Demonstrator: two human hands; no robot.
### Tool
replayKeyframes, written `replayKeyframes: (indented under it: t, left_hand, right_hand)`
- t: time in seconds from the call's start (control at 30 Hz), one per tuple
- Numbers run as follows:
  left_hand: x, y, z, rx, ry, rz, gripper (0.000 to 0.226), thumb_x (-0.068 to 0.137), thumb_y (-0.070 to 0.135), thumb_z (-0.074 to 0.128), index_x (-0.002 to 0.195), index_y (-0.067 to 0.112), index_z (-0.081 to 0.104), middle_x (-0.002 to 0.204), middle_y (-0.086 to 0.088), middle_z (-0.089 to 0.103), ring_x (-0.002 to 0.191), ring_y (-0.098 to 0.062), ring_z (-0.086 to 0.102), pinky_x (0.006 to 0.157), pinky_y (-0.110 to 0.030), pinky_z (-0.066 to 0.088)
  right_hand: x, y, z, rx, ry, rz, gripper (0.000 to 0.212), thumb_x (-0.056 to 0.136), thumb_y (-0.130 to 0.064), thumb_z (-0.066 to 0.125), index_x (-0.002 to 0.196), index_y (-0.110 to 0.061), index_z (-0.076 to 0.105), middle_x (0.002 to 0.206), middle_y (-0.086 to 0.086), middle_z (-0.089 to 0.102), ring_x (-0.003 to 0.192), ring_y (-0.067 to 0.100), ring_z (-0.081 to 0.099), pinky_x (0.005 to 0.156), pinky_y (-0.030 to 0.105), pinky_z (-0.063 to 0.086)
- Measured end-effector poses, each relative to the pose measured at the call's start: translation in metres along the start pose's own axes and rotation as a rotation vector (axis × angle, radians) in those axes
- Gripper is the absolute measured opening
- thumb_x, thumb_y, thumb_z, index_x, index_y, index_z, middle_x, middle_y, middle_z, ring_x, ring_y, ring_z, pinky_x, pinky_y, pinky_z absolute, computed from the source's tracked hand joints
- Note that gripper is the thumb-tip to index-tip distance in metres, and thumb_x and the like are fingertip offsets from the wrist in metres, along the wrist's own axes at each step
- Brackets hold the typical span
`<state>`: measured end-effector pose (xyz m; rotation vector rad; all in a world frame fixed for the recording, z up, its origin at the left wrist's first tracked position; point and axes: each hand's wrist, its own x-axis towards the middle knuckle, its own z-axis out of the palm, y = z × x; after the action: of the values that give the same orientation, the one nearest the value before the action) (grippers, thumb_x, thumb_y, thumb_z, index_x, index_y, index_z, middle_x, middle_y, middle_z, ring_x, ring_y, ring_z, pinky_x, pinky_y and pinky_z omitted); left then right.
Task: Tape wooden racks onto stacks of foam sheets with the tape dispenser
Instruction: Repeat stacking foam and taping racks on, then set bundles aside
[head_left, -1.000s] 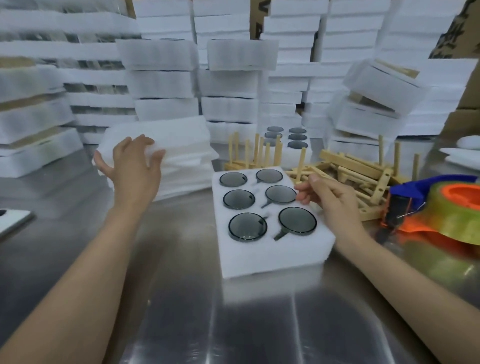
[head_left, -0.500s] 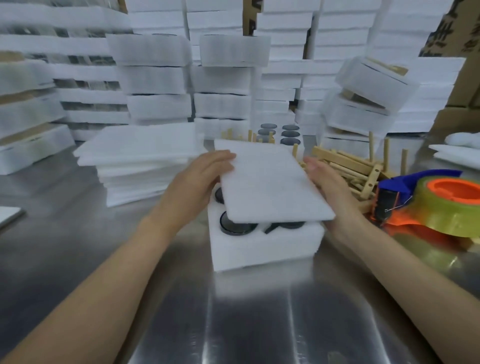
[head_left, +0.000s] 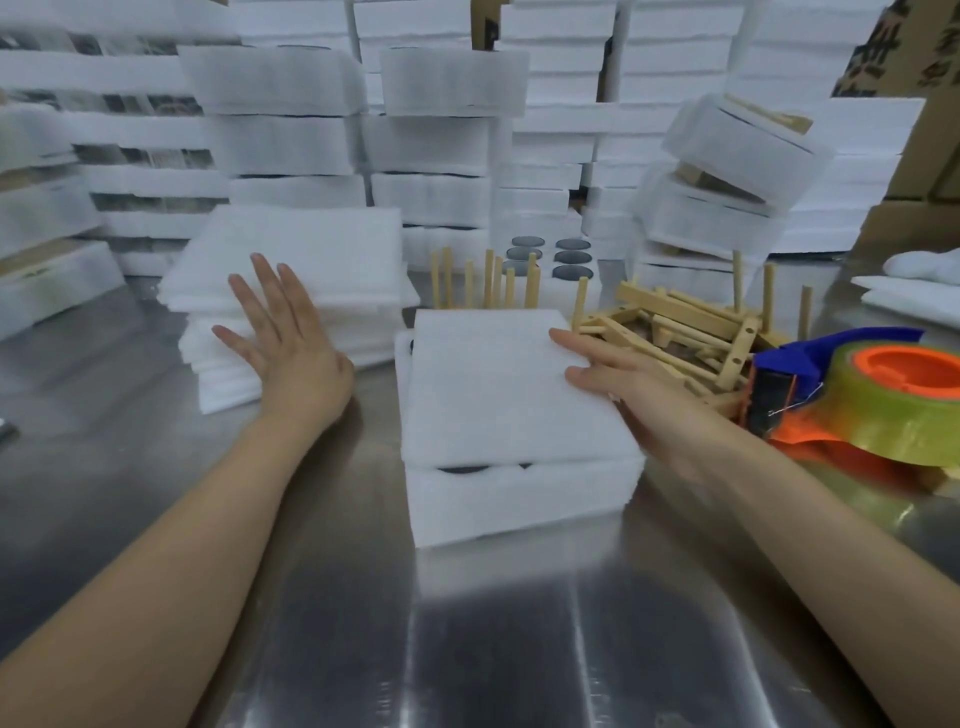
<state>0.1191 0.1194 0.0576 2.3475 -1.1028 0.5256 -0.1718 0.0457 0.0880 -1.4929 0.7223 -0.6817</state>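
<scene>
Pressing flat on the thin white foam sheet (head_left: 493, 395) capping the stack (head_left: 519, 499), the straight-fingered right hand (head_left: 623, 384) sits just left of the jumbled pale wooden racks (head_left: 691, 332), perhaps touching them, with the splayed, empty left hand (head_left: 291, 343) farther off.

Your steel counter (head_left: 322, 597) carries a covered foam tray (head_left: 519, 499) at centre, a stack of foam sheets (head_left: 322, 244) to its left, and heaped wooden racks (head_left: 685, 322) and the tape dispenser (head_left: 883, 405) to its right.
</scene>
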Motion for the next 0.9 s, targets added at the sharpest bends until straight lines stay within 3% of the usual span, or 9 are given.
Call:
replayKeyframes:
  t: [0.13,0.2,0.27,0.37,0.47,0.53,0.67,0.8,0.9]
  left_hand:
    - [-0.004,0.006,-0.012,-0.114,0.118,-0.002,0.1,0.067,-0.006,0.051,0.149,-0.004,-0.007,0.157,-0.022,-0.018,0.143,-0.043,-0.017,0.108,-0.064,-0.011]
    - [-0.013,0.018,-0.025,-0.46,0.218,-0.025,0.085,0.071,-0.01,0.043,0.149,-0.003,0.009,0.156,-0.022,-0.002,0.143,-0.04,0.0,0.117,-0.053,0.007]
    - [-0.022,0.036,-0.041,-0.846,0.234,-0.264,0.064,0.081,-0.002,0.042,0.143,0.006,0.029,0.147,-0.012,0.017,0.134,-0.028,0.02,0.111,-0.04,0.029]
    - [-0.032,0.062,-0.049,-1.055,-0.144,-0.663,0.043,0.091,0.021,0.046,0.132,0.009,0.045,0.139,-0.012,0.037,0.125,-0.03,0.041,0.104,-0.038,0.038]
    - [-0.051,0.073,-0.053,-1.313,-0.564,-0.658,0.039,0.092,0.035,0.048,0.123,0.012,0.056,0.116,-0.011,0.064,0.1,-0.029,0.063,0.087,-0.04,0.052]
    - [-0.057,0.073,-0.054,-1.335,-0.637,-0.588,0.037,0.093,0.034,0.05,0.124,0.015,0.056,0.112,-0.008,0.067,0.099,-0.026,0.065,0.089,-0.039,0.052]
    - [-0.059,0.07,-0.056,-1.39,-0.664,-0.488,0.021,0.093,0.025,0.051,0.101,0.013,0.067,0.09,-0.004,0.074,0.082,-0.021,0.069,0.079,-0.034,0.054]
    - [-0.061,0.07,-0.059,-1.432,-0.673,-0.492,0.021,0.093,0.026,0.051,0.096,0.014,0.068,0.076,0.0,0.074,0.065,-0.015,0.07,0.061,-0.025,0.052]
    - [-0.061,0.069,-0.061,-1.454,-0.67,-0.509,0.019,0.093,0.024,0.05,0.092,0.014,0.067,0.074,0.0,0.073,0.061,-0.014,0.07,0.054,-0.022,0.053]
  right_hand:
    - [-0.003,-0.003,0.001,0.002,0.021,-0.024,0.038,0.093,-0.01,0.058,0.123,-0.032,0.064,0.118,-0.013,0.066,0.101,0.005,0.067,0.081,0.016,0.054]
    - [-0.003,-0.004,0.001,-0.026,0.012,-0.04,0.037,0.094,-0.011,0.056,0.122,-0.034,0.063,0.126,-0.014,0.062,0.107,0.004,0.064,0.088,0.019,0.051]
    - [-0.004,-0.005,0.003,-0.061,0.007,-0.047,0.037,0.095,-0.012,0.054,0.122,-0.037,0.062,0.125,-0.017,0.061,0.108,0.002,0.063,0.091,0.02,0.05]
    - [-0.006,-0.006,0.006,-0.082,0.003,-0.047,0.038,0.098,-0.011,0.05,0.128,-0.032,0.059,0.114,-0.024,0.062,0.099,-0.006,0.064,0.082,0.01,0.051]
    - [-0.007,-0.006,0.009,-0.116,0.018,-0.036,0.038,0.1,-0.01,0.046,0.134,-0.025,0.055,0.131,-0.018,0.056,0.114,-0.006,0.056,0.095,0.013,0.046]
    - [-0.009,-0.005,0.009,-0.129,0.042,-0.027,0.038,0.1,-0.01,0.046,0.136,-0.021,0.053,0.148,-0.012,0.041,0.13,0.002,0.044,0.109,0.021,0.036]
    - [-0.009,-0.007,0.009,-0.116,0.059,0.017,0.039,0.099,-0.011,0.047,0.136,-0.021,0.053,0.139,-0.01,0.051,0.103,-0.005,0.057,0.078,0.004,0.048]
    - [-0.011,-0.008,0.011,-0.176,0.013,0.024,0.036,0.1,-0.016,0.046,0.133,-0.03,0.053,0.13,-0.017,0.051,0.098,-0.006,0.061,0.076,0.008,0.048]
    - [-0.011,-0.008,0.014,-0.23,-0.004,0.008,0.028,0.101,-0.016,0.043,0.115,-0.036,0.057,0.107,-0.02,0.057,0.073,-0.011,0.064,0.06,0.008,0.048]
